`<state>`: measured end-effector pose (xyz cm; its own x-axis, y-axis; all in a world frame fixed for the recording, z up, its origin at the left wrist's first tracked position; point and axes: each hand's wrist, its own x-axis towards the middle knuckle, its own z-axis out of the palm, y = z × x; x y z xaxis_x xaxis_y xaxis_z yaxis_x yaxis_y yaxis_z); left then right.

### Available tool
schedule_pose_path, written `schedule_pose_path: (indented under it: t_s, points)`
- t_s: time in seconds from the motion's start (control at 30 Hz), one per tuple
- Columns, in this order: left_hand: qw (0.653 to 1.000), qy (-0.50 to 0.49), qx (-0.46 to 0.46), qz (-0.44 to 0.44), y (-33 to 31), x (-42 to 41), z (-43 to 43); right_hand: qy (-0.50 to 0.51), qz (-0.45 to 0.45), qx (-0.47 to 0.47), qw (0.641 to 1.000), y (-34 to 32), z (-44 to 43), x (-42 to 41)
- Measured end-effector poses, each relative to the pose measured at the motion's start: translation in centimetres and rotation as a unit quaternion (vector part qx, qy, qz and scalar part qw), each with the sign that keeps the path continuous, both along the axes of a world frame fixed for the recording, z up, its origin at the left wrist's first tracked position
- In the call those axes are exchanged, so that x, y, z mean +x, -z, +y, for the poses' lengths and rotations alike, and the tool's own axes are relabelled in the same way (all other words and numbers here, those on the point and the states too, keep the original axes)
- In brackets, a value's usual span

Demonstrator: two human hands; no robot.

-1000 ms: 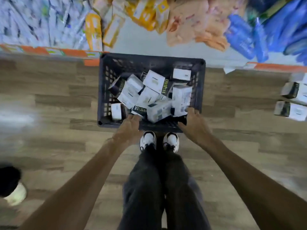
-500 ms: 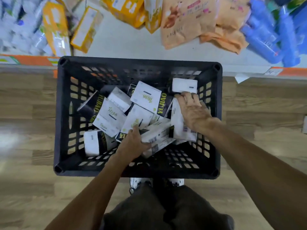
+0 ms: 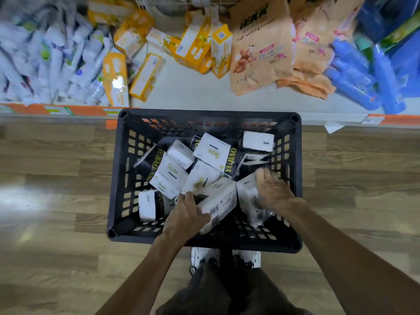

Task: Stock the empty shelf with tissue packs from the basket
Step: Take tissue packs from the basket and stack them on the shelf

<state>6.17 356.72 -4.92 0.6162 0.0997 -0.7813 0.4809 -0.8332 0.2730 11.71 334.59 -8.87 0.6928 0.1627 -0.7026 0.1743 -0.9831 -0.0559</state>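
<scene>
A black slotted basket (image 3: 118, 178) stands on the wooden floor in front of my feet, holding several white-and-black tissue packs (image 3: 212, 150). My left hand (image 3: 185, 217) grips a white tissue pack (image 3: 221, 202) near the basket's front, fingers curled round its lower end. My right hand (image 3: 271, 190) lies over another white pack (image 3: 248, 196) at the front right, fingers curled onto its top. The low shelf (image 3: 193, 92) lies just beyond the basket, with a bare pale patch in its middle.
On the shelf lie yellow boxes (image 3: 145, 76) at left, orange bags (image 3: 261, 48) in the middle, blue bottles (image 3: 354, 80) at right and white tubes (image 3: 56, 64) far left. An orange price strip (image 3: 56, 109) runs along the shelf edge. My white shoes (image 3: 203, 258) stand behind the basket.
Both hands went from the basket's front rim down into it. The left took hold of a pack; the right drew back from the far pack onto a nearer one. The view moved closer.
</scene>
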Motion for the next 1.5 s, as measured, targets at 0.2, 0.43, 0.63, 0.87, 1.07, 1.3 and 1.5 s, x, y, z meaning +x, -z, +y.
schedule_pose_path:
  t_s: [0.2, 0.43, 0.63, 0.87, 1.07, 1.3, 1.5]
  points:
    - [0.999, -0.021, 0.018, -0.029, -5.0, -1.7, 0.1, -0.129, -0.030, -0.061, 0.989, -4.8, -0.8, -0.6]
    - [0.997, -0.074, 0.002, -0.017, -18.6, -0.2, 0.5, 0.199, 0.037, 0.031, 0.979, -18.3, -1.5, -5.0]
    - [0.993, -0.045, -0.100, -0.050, -41.4, 5.8, 0.5, 0.366, -0.034, 0.121, 0.922, -44.3, -4.3, -1.4]
    - [0.967, -0.009, -0.192, -0.169, -66.7, 11.6, -3.1, 0.387, -0.185, 0.202, 0.881, -69.4, -9.3, 3.1]
    - [0.945, 0.024, -0.234, -0.229, -77.7, 14.6, -8.5, 0.390, -0.269, 0.262, 0.841, -81.4, -15.5, 3.6]
    - [0.907, -0.067, -0.306, -0.282, -85.1, 16.4, -15.7, 0.454, -0.317, 0.399, 0.731, -89.3, -25.8, 3.1]
    - [0.860, -0.151, -0.384, -0.299, -86.2, 16.6, -20.1, 0.458, -0.294, 0.490, 0.681, -91.3, -34.5, 3.8]
